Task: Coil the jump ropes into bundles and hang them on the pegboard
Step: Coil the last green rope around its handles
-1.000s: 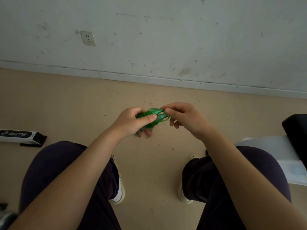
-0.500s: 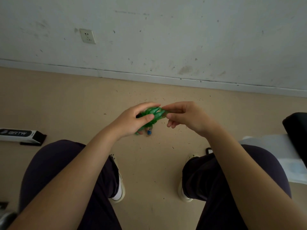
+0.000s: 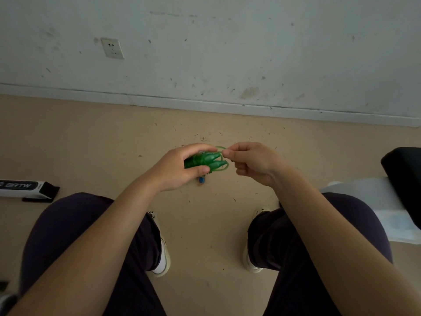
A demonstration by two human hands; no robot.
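Beige floor (image 3: 91, 142) lies below; the left hand (image 3: 180, 167) grips the green jump rope (image 3: 206, 161) handles together above it while the right hand (image 3: 252, 163) pinches a cord loop, likely to wind it.

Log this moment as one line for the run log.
stage: coiling | left hand: grips green jump rope handles | right hand: pinches rope loop | pegboard: not in view

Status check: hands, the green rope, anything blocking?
Left hand grips green jump rope handles, bundled. Right hand pinches a rope loop at the handle tips. Pegboard not in view. Nothing in the way.
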